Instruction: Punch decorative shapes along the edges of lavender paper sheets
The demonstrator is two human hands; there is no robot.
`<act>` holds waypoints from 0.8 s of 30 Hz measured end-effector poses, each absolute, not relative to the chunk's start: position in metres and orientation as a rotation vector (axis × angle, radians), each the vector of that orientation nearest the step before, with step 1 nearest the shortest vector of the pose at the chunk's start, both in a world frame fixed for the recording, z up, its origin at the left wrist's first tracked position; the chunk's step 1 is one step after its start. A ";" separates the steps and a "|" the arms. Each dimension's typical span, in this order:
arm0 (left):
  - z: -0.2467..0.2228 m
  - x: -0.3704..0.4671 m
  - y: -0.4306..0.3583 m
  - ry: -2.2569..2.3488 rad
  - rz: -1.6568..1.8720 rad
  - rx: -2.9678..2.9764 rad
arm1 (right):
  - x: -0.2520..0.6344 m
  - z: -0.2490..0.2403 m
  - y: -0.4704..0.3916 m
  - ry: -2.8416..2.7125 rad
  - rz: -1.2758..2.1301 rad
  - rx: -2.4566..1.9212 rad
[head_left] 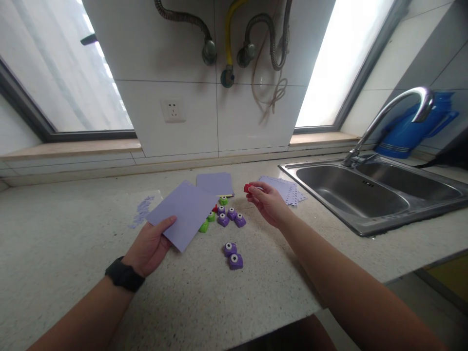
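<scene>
My left hand [155,243] grips a sheet of lavender paper [185,212] by its lower left edge, thumb on top. A small red craft punch [247,188] is pinched between the thumb and fingers of my right hand [266,202], above the counter. Several purple craft punches [231,213] and green ones [204,226] cluster between my hands, the sheet covering part of them; another red one [215,208] lies among them. Nearer me, two purple punches [236,261] sit side by side. Behind the cluster lies a stack of lavender paper [215,183].
Sheets with punched edges [283,187] lie beyond my right hand, partly hidden by it. Lavender paper bits [142,212] are scattered at the left. A steel sink [325,187] with a faucet [383,112] and a blue thermos jug [405,129] occupy the right side.
</scene>
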State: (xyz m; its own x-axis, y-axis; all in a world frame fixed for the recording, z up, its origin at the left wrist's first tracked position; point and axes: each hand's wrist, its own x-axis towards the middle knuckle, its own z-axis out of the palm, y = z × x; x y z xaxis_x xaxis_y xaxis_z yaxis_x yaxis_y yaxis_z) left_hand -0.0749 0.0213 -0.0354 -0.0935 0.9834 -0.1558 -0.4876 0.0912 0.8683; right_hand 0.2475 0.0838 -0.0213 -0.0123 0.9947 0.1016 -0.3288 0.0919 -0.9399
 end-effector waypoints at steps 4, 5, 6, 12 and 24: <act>-0.039 -0.072 0.021 1.002 1.399 0.714 | 0.247 -0.020 0.082 -1.040 1.314 -0.870; -0.039 -0.071 0.020 0.993 1.386 0.725 | 0.246 -0.019 0.081 -1.049 1.320 -0.866; -0.039 -0.070 0.020 0.982 1.377 0.736 | 0.246 -0.019 0.080 -1.058 1.324 -0.862; -0.036 -0.063 0.015 0.966 1.377 0.816 | 0.240 -0.020 0.074 -1.190 1.224 -0.810; -0.058 -0.075 0.020 1.091 1.425 1.116 | 0.227 -0.013 0.038 -1.835 0.618 -0.582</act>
